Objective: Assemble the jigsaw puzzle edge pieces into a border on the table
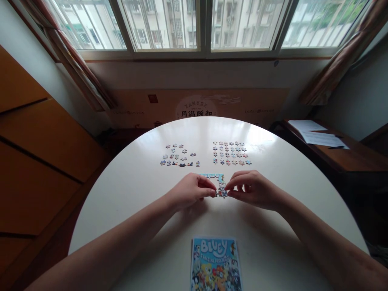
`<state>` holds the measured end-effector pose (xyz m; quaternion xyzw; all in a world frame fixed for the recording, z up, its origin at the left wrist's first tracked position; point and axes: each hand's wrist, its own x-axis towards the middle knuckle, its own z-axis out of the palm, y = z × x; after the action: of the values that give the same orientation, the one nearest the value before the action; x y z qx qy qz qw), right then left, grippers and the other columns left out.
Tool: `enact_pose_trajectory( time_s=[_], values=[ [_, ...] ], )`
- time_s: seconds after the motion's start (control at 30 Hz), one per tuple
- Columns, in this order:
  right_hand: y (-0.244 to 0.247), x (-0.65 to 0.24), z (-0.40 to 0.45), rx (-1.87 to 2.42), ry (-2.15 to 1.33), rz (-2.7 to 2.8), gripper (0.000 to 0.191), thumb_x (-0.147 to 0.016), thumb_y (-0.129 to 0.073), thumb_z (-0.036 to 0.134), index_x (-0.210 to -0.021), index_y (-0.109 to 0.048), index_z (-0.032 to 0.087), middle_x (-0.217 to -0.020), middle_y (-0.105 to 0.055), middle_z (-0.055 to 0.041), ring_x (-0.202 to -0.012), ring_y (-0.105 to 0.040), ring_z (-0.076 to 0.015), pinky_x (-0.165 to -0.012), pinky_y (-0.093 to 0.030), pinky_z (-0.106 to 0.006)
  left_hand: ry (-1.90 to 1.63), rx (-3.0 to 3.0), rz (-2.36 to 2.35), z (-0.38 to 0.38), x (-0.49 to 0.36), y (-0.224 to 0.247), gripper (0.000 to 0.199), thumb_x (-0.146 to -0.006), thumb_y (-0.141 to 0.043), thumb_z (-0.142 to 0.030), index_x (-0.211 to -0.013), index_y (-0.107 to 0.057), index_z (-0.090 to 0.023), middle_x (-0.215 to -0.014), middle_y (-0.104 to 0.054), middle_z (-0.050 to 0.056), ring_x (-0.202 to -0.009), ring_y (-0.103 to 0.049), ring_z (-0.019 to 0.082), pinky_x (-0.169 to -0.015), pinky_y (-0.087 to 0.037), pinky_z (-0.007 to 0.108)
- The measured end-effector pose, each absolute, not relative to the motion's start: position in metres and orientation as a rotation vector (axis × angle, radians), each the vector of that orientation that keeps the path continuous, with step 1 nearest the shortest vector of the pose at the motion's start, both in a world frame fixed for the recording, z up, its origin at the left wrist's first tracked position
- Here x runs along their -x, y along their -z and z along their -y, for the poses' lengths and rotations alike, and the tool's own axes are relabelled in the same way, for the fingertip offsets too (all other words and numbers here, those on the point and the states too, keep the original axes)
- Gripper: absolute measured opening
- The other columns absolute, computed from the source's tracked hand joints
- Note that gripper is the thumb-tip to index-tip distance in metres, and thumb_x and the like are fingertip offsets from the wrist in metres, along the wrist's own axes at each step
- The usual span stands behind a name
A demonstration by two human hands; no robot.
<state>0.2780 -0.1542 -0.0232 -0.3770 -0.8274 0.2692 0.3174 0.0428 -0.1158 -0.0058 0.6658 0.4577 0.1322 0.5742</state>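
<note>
A partly joined jigsaw puzzle [214,176] lies on the white table, with a blue strip along its top and a column of pieces down its right side. My left hand [194,188] is closed at the lower edge, thumb and fingers pinching a puzzle piece [217,194] there. From the other side, my right hand [254,188] pinches at the lower right corner pieces [224,192], its fingertips touching them. Both hands hide part of the puzzle. Nearer to me lies a blue picture sheet [216,262] lettered "BLUEY", running out of view at the bottom.
Loose puzzle pieces [182,165] are scattered beyond my left hand. More pieces [233,155] stand in neat rows at the far right. The round white table [121,210] curves away toward a window. A brown side table [356,155] with papers [324,138] is at the right.
</note>
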Motion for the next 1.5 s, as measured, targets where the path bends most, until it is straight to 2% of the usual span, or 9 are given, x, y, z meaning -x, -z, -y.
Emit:
enact_pose_trajectory(
  time_s=[0.2,0.4,0.63,0.8,1.03,1.2,1.5],
  values=[
    [0.028,-0.275,0.154,0.997,-0.701,2.201,0.011,-0.085,-0.074,0.023,-0.094,-0.08,0.022,-0.079,-0.071,-0.0015,-0.06,-0.059,-0.008,-0.053,-0.047,-0.02,-0.309,-1.542,-1.068,0.117,-0.043,0.006,0.011,-0.077,-0.071,-0.018,-0.084,-0.08,-0.016,-0.073,-0.072,0.004,-0.06,-0.055,0.012,-0.058,-0.043,0.025],
    [0.031,-0.272,0.155,1.045,-0.725,2.191,0.016,-0.083,-0.076,0.023,-0.099,-0.079,0.022,-0.082,-0.072,-0.002,-0.062,-0.062,-0.0091,-0.053,-0.048,-0.021,-0.31,-1.558,-1.049,0.118,-0.042,0.01,0.011,-0.077,-0.072,-0.017,-0.086,-0.078,-0.016,-0.079,-0.074,0.005,-0.067,-0.061,0.014,-0.063,-0.046,0.025],
    [0.034,-0.271,0.153,1.041,-0.7,2.223,0.013,-0.084,-0.075,0.026,-0.097,-0.079,0.023,-0.08,-0.071,-0.0018,-0.061,-0.061,-0.0094,-0.054,-0.048,-0.021,-0.325,-1.605,-1.049,0.117,-0.043,0.014,0.011,-0.077,-0.075,-0.023,-0.086,-0.076,-0.017,-0.079,-0.075,0.005,-0.066,-0.062,0.014,-0.061,-0.046,0.025],
    [0.032,-0.273,0.154,1.029,-0.636,2.264,0.011,-0.086,-0.074,0.029,-0.09,-0.08,0.022,-0.078,-0.071,-0.0015,-0.06,-0.06,-0.009,-0.054,-0.047,-0.021,-0.356,-1.691,-1.033,0.118,-0.046,0.016,0.006,-0.078,-0.073,-0.018,-0.082,-0.076,-0.017,-0.077,-0.074,0.003,-0.069,-0.064,0.014,-0.065,-0.048,0.026],
    [0.028,-0.274,0.157,0.984,-0.542,2.318,0.014,-0.085,-0.075,0.034,-0.087,-0.079,0.021,-0.073,-0.069,-0.0004,-0.053,-0.053,-0.0071,-0.052,-0.044,-0.02,-0.386,-1.699,-1.038,0.119,-0.05,0.019,0.009,-0.076,-0.076,-0.017,-0.086,-0.076,-0.015,-0.075,-0.073,0.002,-0.06,-0.059,0.01,-0.057,-0.045,0.023],
    [0.032,-0.271,0.155,0.982,-0.498,2.325,0.015,-0.085,-0.074,0.035,-0.083,-0.079,0.021,-0.073,-0.069,-0.0006,-0.056,-0.056,-0.0081,-0.054,-0.046,-0.021,-0.411,-1.742,-1.03,0.118,-0.05,0.022,0.012,-0.076,-0.075,-0.017,-0.088,-0.077,-0.015,-0.077,-0.074,0.003,-0.063,-0.06,0.011,-0.058,-0.045,0.023],
    [0.037,-0.273,0.154,1.01,-0.513,2.293,0.014,-0.085,-0.072,0.033,-0.086,-0.079,0.021,-0.075,-0.07,-0.001,-0.056,-0.056,-0.0079,-0.054,-0.046,-0.021,-0.424,-1.731,-1.052,0.119,-0.051,0.022,0.012,-0.077,-0.074,-0.019,-0.089,-0.076,-0.015,-0.067,-0.067,0.002,-0.05,-0.05,0.008,-0.049,-0.039,0.023]
  ],
)
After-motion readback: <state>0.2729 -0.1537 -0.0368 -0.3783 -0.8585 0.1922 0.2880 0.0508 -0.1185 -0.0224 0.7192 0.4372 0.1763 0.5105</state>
